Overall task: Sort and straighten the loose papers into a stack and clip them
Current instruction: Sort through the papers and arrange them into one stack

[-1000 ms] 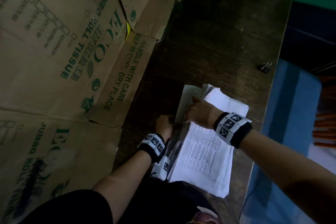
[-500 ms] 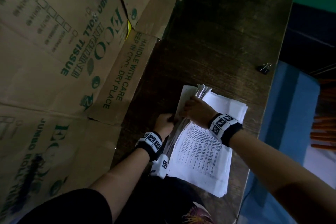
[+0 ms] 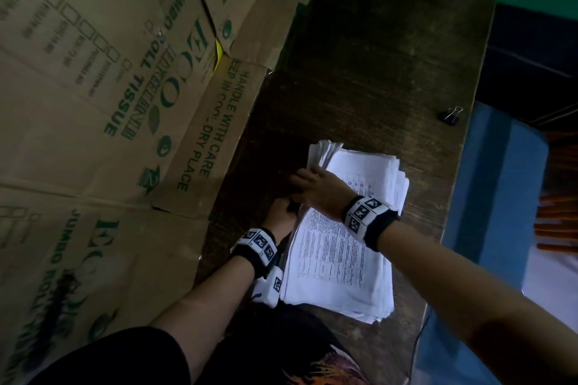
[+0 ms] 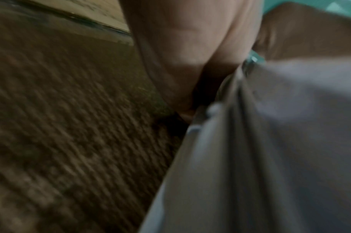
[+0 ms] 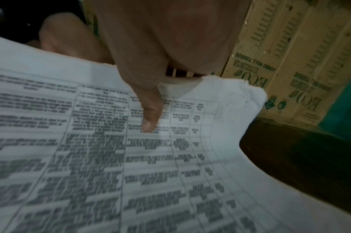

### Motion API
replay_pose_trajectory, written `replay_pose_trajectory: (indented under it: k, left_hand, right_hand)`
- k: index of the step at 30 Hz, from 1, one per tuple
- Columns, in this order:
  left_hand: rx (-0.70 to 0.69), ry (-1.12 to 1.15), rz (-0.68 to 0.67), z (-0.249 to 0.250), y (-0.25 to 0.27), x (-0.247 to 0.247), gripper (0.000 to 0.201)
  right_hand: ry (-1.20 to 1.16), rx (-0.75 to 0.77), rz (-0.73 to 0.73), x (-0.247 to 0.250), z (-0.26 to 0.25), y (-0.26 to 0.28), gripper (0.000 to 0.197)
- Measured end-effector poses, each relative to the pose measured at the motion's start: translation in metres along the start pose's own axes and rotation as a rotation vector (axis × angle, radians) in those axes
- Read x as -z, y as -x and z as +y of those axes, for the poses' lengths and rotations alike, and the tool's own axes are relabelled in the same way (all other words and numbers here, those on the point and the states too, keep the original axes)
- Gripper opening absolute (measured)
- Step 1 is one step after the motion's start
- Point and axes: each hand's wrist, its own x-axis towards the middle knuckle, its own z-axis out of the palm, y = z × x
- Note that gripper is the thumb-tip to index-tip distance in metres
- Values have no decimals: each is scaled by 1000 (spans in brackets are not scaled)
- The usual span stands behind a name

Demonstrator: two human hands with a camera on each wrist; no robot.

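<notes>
A thick stack of printed white papers (image 3: pixel 341 259) lies on a dark wooden table (image 3: pixel 391 56). My left hand (image 3: pixel 283 212) is curled into a fist on the stack's left edge. In the left wrist view my palm (image 4: pixel 182 55) sits against the blurred paper edge (image 4: pixel 270 157), where small shiny bits show that I cannot identify. My right hand (image 3: pixel 312 186) holds the same edge a little farther away. Its thumb (image 5: pixel 150 116) presses on the top printed sheet (image 5: pixel 90 157) and the fingers curl under the paper. A black binder clip (image 3: pixel 451 116) lies alone near the table's right edge.
Flattened and stacked cardboard boxes (image 3: pixel 109 87) printed "JUMBO ROLL TISSUE" run along the left side of the table, also seen behind the papers (image 5: pixel 290 63). The table's right edge drops to a blue surface (image 3: pixel 500 197). Bare table lies beyond the stack.
The stack's left edge was lifted up between my hands; it now lies lower and flatter on the table. Both hands stay at that edge.
</notes>
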Motion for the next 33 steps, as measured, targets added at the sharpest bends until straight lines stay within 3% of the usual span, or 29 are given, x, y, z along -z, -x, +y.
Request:
replay_pose_trajectory:
  k: [3, 6, 11, 14, 16, 18, 20, 22, 24, 27, 29, 31, 33]
  left_hand:
    - [45, 181, -16, -2, -1, -1, 23]
    - [125, 338, -56, -1, 3, -2, 18]
    - [27, 15, -41, 0, 8, -8, 25]
    - [55, 17, 11, 3, 9, -13, 20]
    - [48, 21, 29, 4, 11, -14, 16]
    - [7, 21, 49, 1, 11, -15, 14]
    - [-11, 27, 58, 2, 11, -14, 15]
    - [-8, 65, 69, 3, 10, -12, 24]
    - [17, 114, 56, 2, 10, -9, 41]
    - [-23, 99, 52, -2, 9, -10, 39]
    - [9, 104, 44, -4, 11, -11, 35]
    - [65, 85, 25, -2, 13, -10, 33]
    - [120, 112, -53, 4, 18, -9, 44]
  right_hand:
    - [-34, -33, 54, -6, 2, 14, 42]
    - [-30, -24, 27, -11, 7, 23, 41]
    - [-58, -44, -201, 6, 13, 23, 36]
    - [-104, -39, -239, 13, 12, 16, 34]
    - [-196, -103, -324, 1, 13, 10, 31]
    - [-245, -83, -431, -4, 10, 0, 36]
    - [-253, -70, -475, -3, 5, -3, 28]
    - [-182, -67, -383, -5, 0, -1, 22]
    - [-99, -81, -203, -12, -4, 6, 22]
    - [-182, -275, -13, -27, -9, 32, 56]
    - [-357, -551, 72, -34, -13, 55, 74]
    - [-570, -994, 119, -45, -17, 86, 73]
    - [-916, -1542, 64, -54, -23, 123, 71]
